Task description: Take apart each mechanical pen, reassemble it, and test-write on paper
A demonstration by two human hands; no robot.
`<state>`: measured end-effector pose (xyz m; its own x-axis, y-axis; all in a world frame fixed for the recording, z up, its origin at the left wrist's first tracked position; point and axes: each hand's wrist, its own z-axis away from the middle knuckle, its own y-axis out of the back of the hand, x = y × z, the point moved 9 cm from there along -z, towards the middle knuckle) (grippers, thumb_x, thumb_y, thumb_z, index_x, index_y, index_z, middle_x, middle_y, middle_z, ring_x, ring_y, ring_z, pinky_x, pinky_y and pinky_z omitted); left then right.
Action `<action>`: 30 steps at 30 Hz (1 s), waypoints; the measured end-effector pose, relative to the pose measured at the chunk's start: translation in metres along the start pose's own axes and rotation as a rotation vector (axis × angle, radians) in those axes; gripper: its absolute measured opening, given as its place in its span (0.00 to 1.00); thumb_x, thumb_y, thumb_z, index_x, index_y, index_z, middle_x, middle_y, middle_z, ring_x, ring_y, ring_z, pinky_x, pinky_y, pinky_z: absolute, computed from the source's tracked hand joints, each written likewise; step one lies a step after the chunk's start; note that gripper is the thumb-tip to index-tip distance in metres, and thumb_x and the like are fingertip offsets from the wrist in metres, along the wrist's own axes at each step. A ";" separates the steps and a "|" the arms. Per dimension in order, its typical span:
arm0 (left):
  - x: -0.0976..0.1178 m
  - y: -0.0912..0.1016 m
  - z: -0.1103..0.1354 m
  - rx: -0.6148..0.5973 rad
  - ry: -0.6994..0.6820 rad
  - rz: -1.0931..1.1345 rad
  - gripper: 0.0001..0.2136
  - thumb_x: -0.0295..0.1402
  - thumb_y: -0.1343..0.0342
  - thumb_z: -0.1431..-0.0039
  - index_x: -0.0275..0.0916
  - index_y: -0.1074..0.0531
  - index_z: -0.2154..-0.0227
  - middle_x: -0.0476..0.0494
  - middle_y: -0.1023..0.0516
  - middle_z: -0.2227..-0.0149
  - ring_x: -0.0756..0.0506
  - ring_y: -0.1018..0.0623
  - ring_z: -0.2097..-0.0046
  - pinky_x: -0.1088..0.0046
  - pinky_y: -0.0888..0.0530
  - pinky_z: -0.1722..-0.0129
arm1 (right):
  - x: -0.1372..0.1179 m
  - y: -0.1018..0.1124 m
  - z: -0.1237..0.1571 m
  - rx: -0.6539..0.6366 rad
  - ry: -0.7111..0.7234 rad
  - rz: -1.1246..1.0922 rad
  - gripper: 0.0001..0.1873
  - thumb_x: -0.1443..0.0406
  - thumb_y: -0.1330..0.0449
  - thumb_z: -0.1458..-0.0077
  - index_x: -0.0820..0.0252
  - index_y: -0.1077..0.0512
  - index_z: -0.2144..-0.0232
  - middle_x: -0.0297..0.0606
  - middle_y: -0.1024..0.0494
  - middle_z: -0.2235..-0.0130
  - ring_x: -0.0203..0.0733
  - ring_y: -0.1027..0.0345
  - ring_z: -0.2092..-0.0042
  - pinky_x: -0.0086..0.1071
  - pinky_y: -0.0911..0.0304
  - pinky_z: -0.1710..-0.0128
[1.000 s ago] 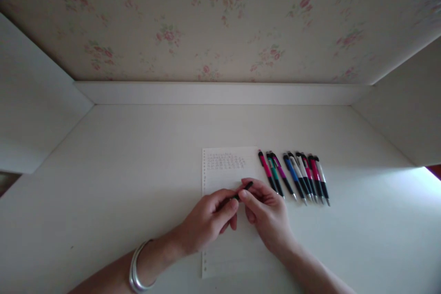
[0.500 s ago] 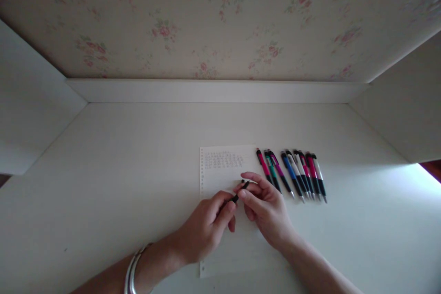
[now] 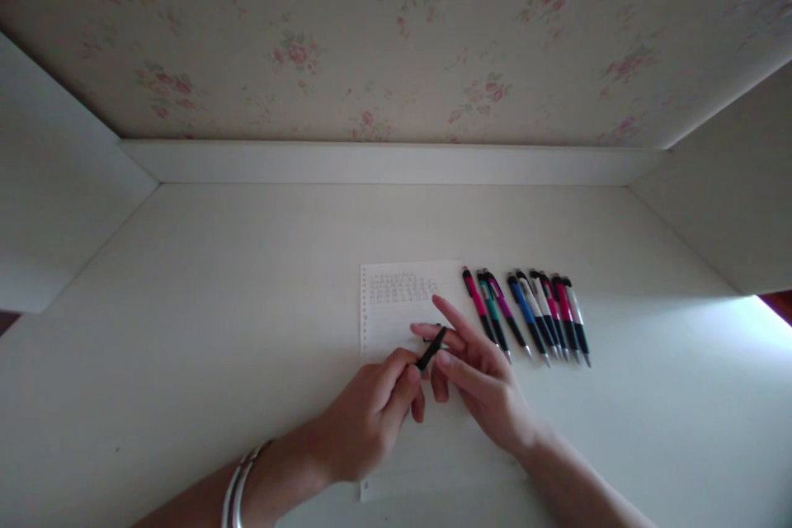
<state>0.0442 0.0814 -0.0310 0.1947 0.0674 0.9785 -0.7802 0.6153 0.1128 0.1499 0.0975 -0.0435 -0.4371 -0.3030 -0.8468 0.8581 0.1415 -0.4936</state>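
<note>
My left hand [image 3: 377, 408] is closed around a pen whose black end [image 3: 431, 348] sticks out past the thumb, pointing up and to the right. A hint of green shows on it by the thumb; the rest is hidden in the palm. My right hand [image 3: 479, 375] is beside that end, index and middle fingers stretched out and spread, the thumb close to the pen. Whether the thumb touches it, I cannot tell. A small dark shape by the right middle finger is too small to name. Beneath both hands lies a sheet of lined paper [image 3: 396, 478] with handwriting near its top.
Right of the paper, several pens with black grips lie in a slanted row, among them a pink pen [image 3: 475, 297], a purple pen [image 3: 502, 301] and a blue pen [image 3: 523, 305]. The white desk [image 3: 247, 264] meets side panels and a floral wall [image 3: 297, 58].
My right hand has loosened from the pen's end, its index and middle fingers now stretched wider. More of the black end shows above my left thumb. The pens in the row have stayed put.
</note>
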 end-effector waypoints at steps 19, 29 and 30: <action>-0.011 0.004 0.003 0.068 0.017 -0.037 0.19 0.45 0.61 0.26 0.38 0.34 0.48 0.48 0.26 0.71 0.50 0.32 0.72 0.72 0.35 0.70 | -0.046 0.048 0.005 0.420 0.276 -0.055 0.18 0.64 0.28 0.49 0.52 0.26 0.56 0.34 0.17 0.64 0.25 0.38 0.81 0.20 0.42 0.82; -0.006 0.010 0.002 0.113 0.030 -0.028 0.17 0.43 0.57 0.27 0.38 0.32 0.47 0.44 0.25 0.63 0.50 0.32 0.72 0.73 0.34 0.71 | -0.026 0.027 0.001 0.290 0.096 0.093 0.20 0.61 0.28 0.50 0.56 0.28 0.56 0.38 0.15 0.63 0.30 0.34 0.78 0.26 0.37 0.79; -0.005 0.010 0.002 0.117 0.029 -0.025 0.17 0.43 0.57 0.27 0.38 0.31 0.48 0.45 0.25 0.64 0.51 0.32 0.72 0.74 0.35 0.72 | -0.024 0.024 0.001 0.264 0.073 0.124 0.20 0.60 0.28 0.50 0.56 0.28 0.56 0.39 0.16 0.63 0.31 0.34 0.78 0.27 0.36 0.79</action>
<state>0.0339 0.0860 -0.0345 0.2307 0.0770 0.9700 -0.8385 0.5215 0.1580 0.1813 0.1072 -0.0352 -0.3350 -0.2290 -0.9140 0.9422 -0.0797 -0.3254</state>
